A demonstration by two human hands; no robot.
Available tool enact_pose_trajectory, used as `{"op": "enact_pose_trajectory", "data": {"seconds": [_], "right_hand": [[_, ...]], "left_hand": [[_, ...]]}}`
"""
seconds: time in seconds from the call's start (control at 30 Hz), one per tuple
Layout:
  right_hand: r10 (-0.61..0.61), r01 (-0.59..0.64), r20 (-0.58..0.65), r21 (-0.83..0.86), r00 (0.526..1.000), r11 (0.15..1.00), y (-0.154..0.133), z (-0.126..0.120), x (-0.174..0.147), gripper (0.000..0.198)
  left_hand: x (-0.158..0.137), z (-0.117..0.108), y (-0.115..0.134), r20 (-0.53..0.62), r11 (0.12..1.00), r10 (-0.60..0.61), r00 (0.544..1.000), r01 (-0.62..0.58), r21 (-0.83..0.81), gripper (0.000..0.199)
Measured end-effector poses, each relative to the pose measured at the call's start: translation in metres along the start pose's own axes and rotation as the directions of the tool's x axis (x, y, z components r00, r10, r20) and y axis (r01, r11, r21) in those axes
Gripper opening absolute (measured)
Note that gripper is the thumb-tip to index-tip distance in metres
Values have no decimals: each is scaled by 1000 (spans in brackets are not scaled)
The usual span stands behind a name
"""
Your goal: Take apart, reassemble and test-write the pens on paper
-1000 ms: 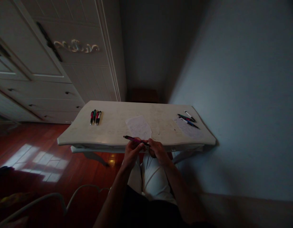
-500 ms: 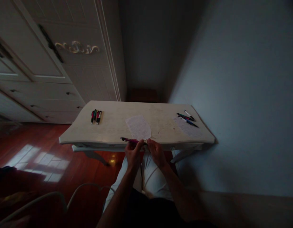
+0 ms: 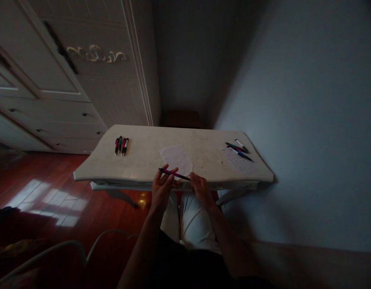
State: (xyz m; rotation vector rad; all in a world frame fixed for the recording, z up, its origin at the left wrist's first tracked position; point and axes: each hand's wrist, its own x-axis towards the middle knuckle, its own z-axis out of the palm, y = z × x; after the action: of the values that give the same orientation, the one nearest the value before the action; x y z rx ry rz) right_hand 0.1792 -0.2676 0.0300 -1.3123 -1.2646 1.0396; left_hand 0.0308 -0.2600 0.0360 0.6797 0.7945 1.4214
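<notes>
A magenta-and-black pen [image 3: 173, 173] lies crosswise above the near edge of the table, slanting down to the right. My right hand [image 3: 200, 189] is closed on the pen's right end in a pinch. My left hand [image 3: 163, 186] has its fingers spread under and around the left part of the pen; the pen lies across these fingers, which are not clenched on it. Just beyond the hands, a sheet of paper with writing [image 3: 177, 157] rests on the pale table [image 3: 143, 152].
Several pens [image 3: 121, 146] lie side by side at the table's left. At the right, more pens [image 3: 239, 151] lie loosely by and over a second written sheet [image 3: 238, 162]. A wall [image 3: 318, 120] borders the right side; a cabinet [image 3: 113, 92] stands behind left.
The fingers of my left hand have loosened and spread from their grip on the pen. The pen has turned to a steeper slant, and my right hand still pinches its right end.
</notes>
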Motion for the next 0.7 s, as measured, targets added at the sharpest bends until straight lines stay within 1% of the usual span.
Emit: {"op": "enact_pose_trajectory", "data": {"seconds": [0.07, 0.2, 0.3, 0.37, 0.5, 0.6, 0.7], "right_hand": [[-2, 2, 24, 7, 1000, 1000, 0, -1, 3, 55], [-39, 39, 18, -7, 999, 999, 2, -2, 7, 46], [-58, 58, 52, 1, 997, 998, 5, -4, 8, 37], [-47, 44, 74, 43, 996, 998, 8, -4, 9, 34], [-3, -5, 66, 116, 998, 993, 14, -1, 9, 49], [23, -29, 73, 88, 997, 996, 17, 3, 11, 44], [67, -70, 79, 42, 995, 997, 16, 5, 13, 52]], "left_hand": [[2, -2, -1, -43, 1000, 1, 999, 0, 22, 63], [5, -6, -4, -131, 998, 15, 991, -7, 60, 44], [7, -8, -5, -160, 997, 32, 987, -20, 75, 39], [7, -10, -5, -178, 997, 31, 984, -18, 77, 40], [9, -15, -7, -202, 998, 9, 979, 5, 69, 42], [10, -18, -10, -201, 997, 14, 980, 1, 74, 42], [10, -20, -11, -207, 997, 15, 978, 2, 81, 43]]}}
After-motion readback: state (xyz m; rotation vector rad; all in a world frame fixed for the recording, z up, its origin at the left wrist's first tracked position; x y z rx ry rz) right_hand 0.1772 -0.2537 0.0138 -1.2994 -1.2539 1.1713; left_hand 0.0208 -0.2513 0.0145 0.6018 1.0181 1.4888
